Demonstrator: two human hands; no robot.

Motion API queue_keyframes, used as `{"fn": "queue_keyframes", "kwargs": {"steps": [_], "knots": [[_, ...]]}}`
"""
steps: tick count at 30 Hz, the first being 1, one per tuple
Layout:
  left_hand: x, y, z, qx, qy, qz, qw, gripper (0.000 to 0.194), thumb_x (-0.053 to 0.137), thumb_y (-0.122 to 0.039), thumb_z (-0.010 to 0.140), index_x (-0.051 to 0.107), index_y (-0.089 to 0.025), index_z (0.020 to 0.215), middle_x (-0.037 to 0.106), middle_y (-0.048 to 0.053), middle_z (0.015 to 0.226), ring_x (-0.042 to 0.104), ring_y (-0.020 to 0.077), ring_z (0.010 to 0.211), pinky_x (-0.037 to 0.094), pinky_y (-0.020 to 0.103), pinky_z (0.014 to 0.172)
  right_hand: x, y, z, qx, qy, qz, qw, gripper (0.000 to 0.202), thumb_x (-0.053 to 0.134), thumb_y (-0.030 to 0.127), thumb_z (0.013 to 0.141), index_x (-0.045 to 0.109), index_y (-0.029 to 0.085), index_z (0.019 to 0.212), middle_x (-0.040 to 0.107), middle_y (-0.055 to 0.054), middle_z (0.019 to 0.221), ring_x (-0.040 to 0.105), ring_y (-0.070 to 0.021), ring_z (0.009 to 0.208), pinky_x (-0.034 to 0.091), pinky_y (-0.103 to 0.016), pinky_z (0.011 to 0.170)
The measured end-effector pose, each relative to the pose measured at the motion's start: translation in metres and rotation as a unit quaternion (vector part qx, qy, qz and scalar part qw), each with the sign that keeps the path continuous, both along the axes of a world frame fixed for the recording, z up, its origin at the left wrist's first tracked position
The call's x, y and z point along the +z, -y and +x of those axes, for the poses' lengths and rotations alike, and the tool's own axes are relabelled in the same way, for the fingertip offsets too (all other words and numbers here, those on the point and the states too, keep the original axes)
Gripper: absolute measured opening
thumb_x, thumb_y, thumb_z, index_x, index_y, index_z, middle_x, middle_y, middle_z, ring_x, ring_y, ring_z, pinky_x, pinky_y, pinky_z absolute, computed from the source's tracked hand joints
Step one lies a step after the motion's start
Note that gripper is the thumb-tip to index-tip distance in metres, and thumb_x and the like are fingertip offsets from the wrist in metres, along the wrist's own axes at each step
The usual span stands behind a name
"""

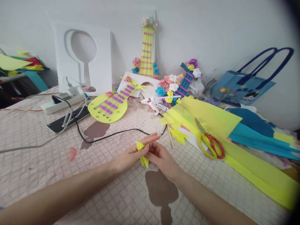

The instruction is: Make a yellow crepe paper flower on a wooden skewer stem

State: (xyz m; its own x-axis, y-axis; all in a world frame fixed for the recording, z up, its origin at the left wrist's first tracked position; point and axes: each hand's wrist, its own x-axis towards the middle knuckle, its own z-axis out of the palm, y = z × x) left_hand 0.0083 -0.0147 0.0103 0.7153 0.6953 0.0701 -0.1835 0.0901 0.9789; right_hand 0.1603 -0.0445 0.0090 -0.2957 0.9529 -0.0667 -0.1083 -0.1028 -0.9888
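A small folded piece of yellow crepe paper (144,161) is pinched between my two hands above the checked tablecloth. My left hand (137,152) presses it with the thumb, while its fingers stretch to the right behind it. My right hand (160,156) has its fingers curled in and meets the paper at its right side. More cut yellow paper pieces (179,136) lie to the right, beside a thin wooden stick (170,137). Scissors with red and yellow handles (207,142) rest on a long yellow crepe paper sheet (248,165).
A white glue gun (152,104) lies behind my hands, its black cord (122,132) crossing the table. A yellow paper lute (110,107), power strip (63,103) and phone (67,118) are left. Flower-decorated models (147,47) and a blue bag (243,86) stand along the wall.
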Motion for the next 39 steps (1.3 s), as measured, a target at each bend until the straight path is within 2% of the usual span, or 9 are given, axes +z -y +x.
{"fn": "queue_keyframes", "kwargs": {"steps": [6, 18, 22, 29, 31, 33, 35, 36, 39], "knots": [[0.008, -0.001, -0.004, -0.005, -0.007, 0.071, 0.997, 0.038, 0.041, -0.036, 0.095, 0.048, -0.032, 0.132, 0.015, -0.003, 0.155, 0.008, 0.0224, 0.143, 0.015, 0.042, 0.116, 0.001, -0.002, -0.001, 0.011, -0.03, -0.016, 0.999, 0.03, 0.068, 0.043, 0.075, 0.061, 0.022, 0.095, 0.062, -0.003, 0.09, 0.057, -0.0179, 0.089, 0.046, -0.032, 0.079], [0.008, 0.0, -0.006, -0.029, 0.004, 0.033, 0.999, 0.037, 0.04, -0.035, 0.096, 0.046, -0.036, 0.132, 0.005, -0.005, 0.156, 0.004, 0.0218, 0.143, 0.015, 0.043, 0.116, 0.003, 0.001, 0.0, 0.023, -0.037, -0.03, 0.999, 0.026, 0.068, 0.043, 0.076, 0.063, 0.022, 0.091, 0.063, -0.003, 0.087, 0.059, -0.0188, 0.091, 0.045, -0.034, 0.084], [0.01, -0.001, -0.007, -0.026, -0.002, 0.041, 0.999, 0.038, 0.041, -0.037, 0.095, 0.047, -0.034, 0.133, 0.009, -0.004, 0.156, 0.005, 0.0233, 0.143, 0.012, 0.046, 0.116, 0.004, 0.0, 0.0, 0.036, -0.055, -0.041, 0.997, 0.031, 0.071, 0.042, 0.074, 0.062, 0.022, 0.096, 0.064, -0.004, 0.095, 0.058, -0.0193, 0.094, 0.045, -0.034, 0.084], [0.004, 0.0, -0.005, -0.032, -0.007, 0.045, 0.998, 0.04, 0.041, -0.036, 0.095, 0.046, -0.032, 0.134, 0.017, -0.004, 0.154, 0.008, 0.0214, 0.143, 0.014, 0.038, 0.117, 0.005, 0.001, 0.0, 0.039, -0.024, -0.029, 0.999, 0.024, 0.067, 0.042, 0.077, 0.058, 0.02, 0.082, 0.059, -0.002, 0.082, 0.056, -0.0163, 0.081, 0.043, -0.032, 0.08], [0.003, -0.001, -0.004, -0.013, -0.022, 0.048, 0.999, 0.041, 0.042, -0.037, 0.095, 0.045, -0.031, 0.135, 0.023, -0.002, 0.153, 0.014, 0.0222, 0.142, 0.016, 0.04, 0.116, 0.007, 0.002, 0.001, 0.035, -0.003, -0.004, 0.999, 0.023, 0.062, 0.041, 0.081, 0.054, 0.02, 0.083, 0.057, 0.0, 0.08, 0.054, -0.0148, 0.078, 0.043, -0.029, 0.075], [0.003, -0.002, -0.004, 0.022, -0.041, 0.036, 0.998, 0.042, 0.045, -0.038, 0.093, 0.044, -0.029, 0.135, 0.035, 0.003, 0.147, 0.028, 0.0242, 0.137, 0.026, 0.042, 0.111, 0.009, 0.002, 0.004, 0.018, 0.059, 0.032, 0.998, 0.02, 0.055, 0.04, 0.086, 0.05, 0.021, 0.081, 0.054, 0.001, 0.074, 0.051, -0.0132, 0.07, 0.041, -0.026, 0.065], [0.003, -0.005, -0.004, 0.081, -0.067, 0.048, 0.993, 0.044, 0.054, -0.037, 0.088, 0.049, -0.025, 0.13, 0.049, 0.008, 0.135, 0.046, 0.0255, 0.124, 0.038, 0.041, 0.101, 0.011, 0.001, 0.011, -0.018, 0.165, 0.111, 0.98, 0.014, 0.05, 0.033, 0.089, 0.049, 0.021, 0.082, 0.053, 0.001, 0.073, 0.05, -0.0132, 0.067, 0.04, -0.026, 0.062], [0.002, -0.007, -0.005, 0.119, -0.086, 0.077, 0.986, 0.042, 0.06, -0.036, 0.084, 0.053, -0.022, 0.123, 0.056, 0.009, 0.126, 0.052, 0.0254, 0.115, 0.042, 0.039, 0.095, 0.012, 0.0, 0.015, -0.04, 0.228, 0.167, 0.958, 0.01, 0.048, 0.028, 0.089, 0.049, 0.021, 0.083, 0.054, 0.001, 0.075, 0.05, -0.014, 0.069, 0.04, -0.027, 0.063], [0.0, -0.014, -0.008, 0.212, -0.183, 0.225, 0.933, 0.024, 0.067, -0.028, 0.077, 0.062, -0.019, 0.098, 0.065, 0.007, 0.098, 0.059, 0.0221, 0.093, 0.044, 0.034, 0.082, 0.011, -0.003, 0.027, -0.082, 0.398, 0.333, 0.851, 0.009, 0.045, 0.014, 0.087, 0.051, 0.021, 0.087, 0.058, -0.003, 0.083, 0.053, -0.0182, 0.079, 0.04, -0.033, 0.073]]}}
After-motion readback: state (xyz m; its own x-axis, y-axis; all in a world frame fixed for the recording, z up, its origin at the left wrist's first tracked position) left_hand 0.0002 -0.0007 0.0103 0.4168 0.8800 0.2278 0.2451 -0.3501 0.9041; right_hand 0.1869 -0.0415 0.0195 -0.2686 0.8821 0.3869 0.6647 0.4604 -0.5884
